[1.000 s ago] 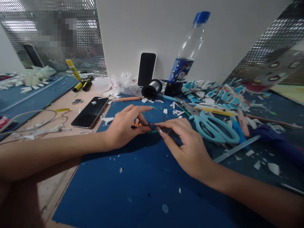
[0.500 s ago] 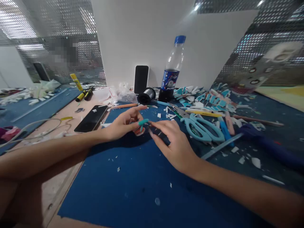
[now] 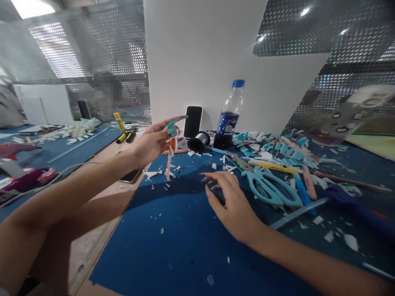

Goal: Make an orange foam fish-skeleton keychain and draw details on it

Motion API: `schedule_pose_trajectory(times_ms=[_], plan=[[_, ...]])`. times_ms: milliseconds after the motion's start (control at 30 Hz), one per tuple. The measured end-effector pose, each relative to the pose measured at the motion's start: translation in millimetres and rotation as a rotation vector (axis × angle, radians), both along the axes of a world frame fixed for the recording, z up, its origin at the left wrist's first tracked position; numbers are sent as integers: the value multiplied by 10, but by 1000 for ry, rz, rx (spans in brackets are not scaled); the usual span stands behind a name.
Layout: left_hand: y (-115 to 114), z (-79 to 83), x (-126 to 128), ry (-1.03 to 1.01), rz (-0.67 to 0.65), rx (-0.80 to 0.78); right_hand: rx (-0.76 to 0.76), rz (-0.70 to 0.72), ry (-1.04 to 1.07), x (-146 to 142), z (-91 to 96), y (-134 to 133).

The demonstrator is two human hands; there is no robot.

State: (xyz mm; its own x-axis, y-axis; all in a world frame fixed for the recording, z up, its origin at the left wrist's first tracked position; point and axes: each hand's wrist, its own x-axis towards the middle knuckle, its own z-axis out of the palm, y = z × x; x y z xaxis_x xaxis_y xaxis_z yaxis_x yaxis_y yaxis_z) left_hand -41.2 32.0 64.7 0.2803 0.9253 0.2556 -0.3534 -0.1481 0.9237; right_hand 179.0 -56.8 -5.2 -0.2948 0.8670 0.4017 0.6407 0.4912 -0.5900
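Room at the front, tools at the right

The left hand [image 3: 151,142] is holding a small orange-and-white strip [image 3: 171,151] above the dark-blue flat mat's [image 3: 148,263] far left, its pinch partly hidden. The right hand [image 3: 233,205] is curving over the mat's middle, fingers parted. Light-blue-handled metal scissors [image 3: 274,192] are crowding the mat's right; its broad near part, dotted with small white scraps [image 3: 162,231], is offering room to its left edge, where the pale desk [image 3: 83,250] is showing.

We have parted our hands: our left hand [image 3: 152,143] has lifted toward the propped phone [image 3: 194,121], carrying a small orange-and-white piece [image 3: 172,145]. Our right hand [image 3: 235,203] has let go, fingers loosely curled over the blue mat [image 3: 173,246].
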Motion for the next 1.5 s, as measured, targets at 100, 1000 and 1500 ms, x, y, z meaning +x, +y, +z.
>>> schedule_pose_trajectory(times_ms=[100,1000,1500], plan=[[8,20,-15,-40,-16,-4,12,5,-1,-3,0,1],[-423,132,120,38,-219,-93,-286,183,569,21,-61,136],[-85,-372,141,46,-143,-443,-533,-36,490,-27,-32,84]])
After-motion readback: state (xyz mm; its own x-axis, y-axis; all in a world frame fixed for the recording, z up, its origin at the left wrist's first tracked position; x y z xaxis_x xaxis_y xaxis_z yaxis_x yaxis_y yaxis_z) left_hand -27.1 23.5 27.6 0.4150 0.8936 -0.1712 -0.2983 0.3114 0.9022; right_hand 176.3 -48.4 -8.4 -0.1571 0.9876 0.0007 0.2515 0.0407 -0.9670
